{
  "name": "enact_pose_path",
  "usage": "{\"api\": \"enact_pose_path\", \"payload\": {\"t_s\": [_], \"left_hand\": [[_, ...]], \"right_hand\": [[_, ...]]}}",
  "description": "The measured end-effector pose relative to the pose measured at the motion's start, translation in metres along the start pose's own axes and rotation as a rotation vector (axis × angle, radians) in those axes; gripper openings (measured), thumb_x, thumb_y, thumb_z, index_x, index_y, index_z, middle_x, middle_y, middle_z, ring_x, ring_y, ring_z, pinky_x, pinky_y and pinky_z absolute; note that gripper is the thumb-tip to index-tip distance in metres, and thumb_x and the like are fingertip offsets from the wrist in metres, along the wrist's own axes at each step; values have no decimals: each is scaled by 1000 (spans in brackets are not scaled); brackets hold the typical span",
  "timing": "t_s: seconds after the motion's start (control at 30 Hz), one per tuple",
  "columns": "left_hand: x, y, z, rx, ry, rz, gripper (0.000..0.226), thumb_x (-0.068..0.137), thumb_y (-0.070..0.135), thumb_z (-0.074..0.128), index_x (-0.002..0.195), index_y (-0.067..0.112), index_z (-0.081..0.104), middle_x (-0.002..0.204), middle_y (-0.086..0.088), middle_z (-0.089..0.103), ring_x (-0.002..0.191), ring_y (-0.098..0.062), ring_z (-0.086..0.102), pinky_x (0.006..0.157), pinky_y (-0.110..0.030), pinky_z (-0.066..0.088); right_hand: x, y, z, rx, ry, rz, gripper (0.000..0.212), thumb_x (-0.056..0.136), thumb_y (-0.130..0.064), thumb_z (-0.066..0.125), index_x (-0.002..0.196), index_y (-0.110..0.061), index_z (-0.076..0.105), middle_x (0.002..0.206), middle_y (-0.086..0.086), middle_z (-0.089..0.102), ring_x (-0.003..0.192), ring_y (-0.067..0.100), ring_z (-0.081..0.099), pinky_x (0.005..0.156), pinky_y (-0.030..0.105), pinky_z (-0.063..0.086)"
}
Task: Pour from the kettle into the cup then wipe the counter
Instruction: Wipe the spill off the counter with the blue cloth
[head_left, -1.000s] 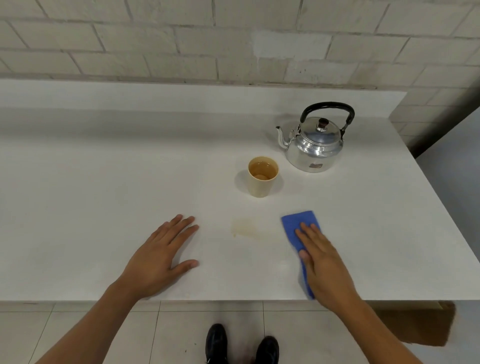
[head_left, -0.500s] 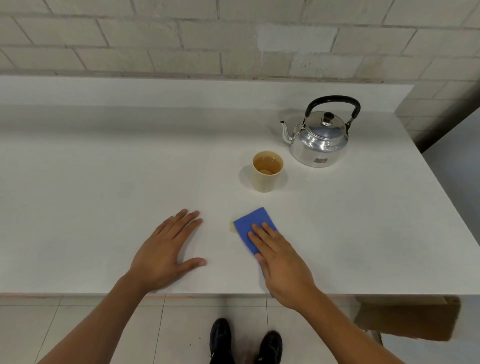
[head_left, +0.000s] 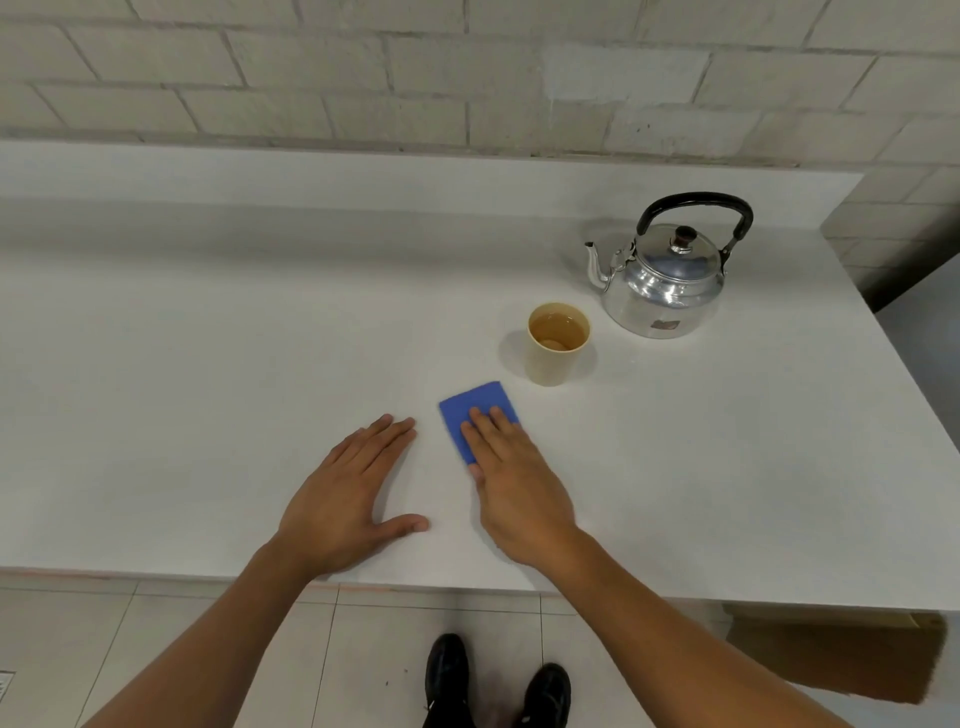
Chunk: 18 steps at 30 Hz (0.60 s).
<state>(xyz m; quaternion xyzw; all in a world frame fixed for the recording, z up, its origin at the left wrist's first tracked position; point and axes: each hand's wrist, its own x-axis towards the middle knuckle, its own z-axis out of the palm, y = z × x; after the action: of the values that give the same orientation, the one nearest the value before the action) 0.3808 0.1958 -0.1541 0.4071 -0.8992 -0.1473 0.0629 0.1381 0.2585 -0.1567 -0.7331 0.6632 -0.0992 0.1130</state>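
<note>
A shiny metal kettle (head_left: 662, 288) with a black handle stands at the back right of the white counter (head_left: 208, 364), its spout pointing left. Just in front and left of it is a beige cup (head_left: 557, 344) holding brownish liquid. A blue cloth (head_left: 475, 408) lies flat on the counter below the cup. My right hand (head_left: 511, 488) presses flat on the cloth's near part, fingers stretched over it. My left hand (head_left: 348, 499) rests palm down on the counter to the cloth's left, holding nothing.
A raised ledge and a brick wall (head_left: 363, 78) run along the counter's back. The counter's right edge (head_left: 919, 405) drops off beside the kettle. A brown cardboard box (head_left: 841, 654) sits under the front right edge. My black shoes (head_left: 493, 680) stand on the tiled floor.
My right hand has slid the blue cloth leftward and a little farther away, over the faint stain, which no longer shows. My left hand has stayed flat in place.
</note>
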Motion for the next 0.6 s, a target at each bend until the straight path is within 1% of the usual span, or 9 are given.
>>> {"api": "enact_pose_path", "payload": {"t_s": [0.07,0.13,0.2,0.23,0.3,0.37,0.43,0.5,0.6], "left_hand": [[1,0,0,-2,-4,6,105,87,86,48,166,25,17,173,15,15,160,-3,4,128,-26,6],[1,-1,1,-4,-3,10,105,87,85,48,166,24,18,173,15,15,160,-3,6,128,-29,10],[0,-2,1,-3,-9,3,105,86,87,47,166,25,17,173,16,12,159,-1,2,128,-26,7],[0,-2,1,0,-10,-3,106,86,87,47,166,26,16,172,17,10,159,1,0,127,-24,4],[0,-1,0,1,-6,-9,106,85,88,47,166,27,16,173,17,11,158,2,-2,127,-22,1],[0,-1,-1,0,-5,-6,105,86,87,47,166,27,17,173,17,13,159,-1,1,127,-23,1],[0,0,-2,4,-8,-3,105,86,87,46,166,27,17,173,17,13,159,-1,1,128,-24,1],[0,1,-3,4,-11,-2,106,85,88,46,166,27,16,173,17,12,159,0,-1,127,-24,1],[0,1,-3,-15,-7,-8,109,83,89,47,166,27,14,173,16,12,158,2,-2,127,-22,1]], "right_hand": [[-8,-5,1,20,-31,-98,56,107,-24,31,160,-17,15,169,-3,7,155,16,-4,121,29,-9],[-27,0,-1,71,-91,-200,53,109,-27,29,160,-22,18,168,-8,8,155,10,-5,122,27,-9],[-53,15,-5,92,-143,-283,50,110,-30,27,159,-24,22,168,-11,10,154,6,-4,123,26,-5],[-64,25,-9,104,-147,-293,50,110,-31,28,159,-25,24,167,-12,13,154,5,-1,124,27,-1],[-78,51,-20,125,-120,-231,48,109,-31,31,157,-26,30,166,-14,18,154,4,4,124,29,7],[-78,73,-30,112,-74,-85,49,108,-30,32,156,-26,30,166,-13,19,153,2,3,124,32,12],[-65,78,-33,94,-38,33,50,108,-30,32,157,-24,27,166,-11,17,153,2,1,124,27,5],[-46,63,-28,73,-12,73,51,108,-29,31,158,-20,26,166,-9,13,154,7,2,123,23,-3],[-20,24,-10,29,1,45,54,108,-26,30,159,-14,21,168,-2,11,156,16,2,124,29,-4]]}}
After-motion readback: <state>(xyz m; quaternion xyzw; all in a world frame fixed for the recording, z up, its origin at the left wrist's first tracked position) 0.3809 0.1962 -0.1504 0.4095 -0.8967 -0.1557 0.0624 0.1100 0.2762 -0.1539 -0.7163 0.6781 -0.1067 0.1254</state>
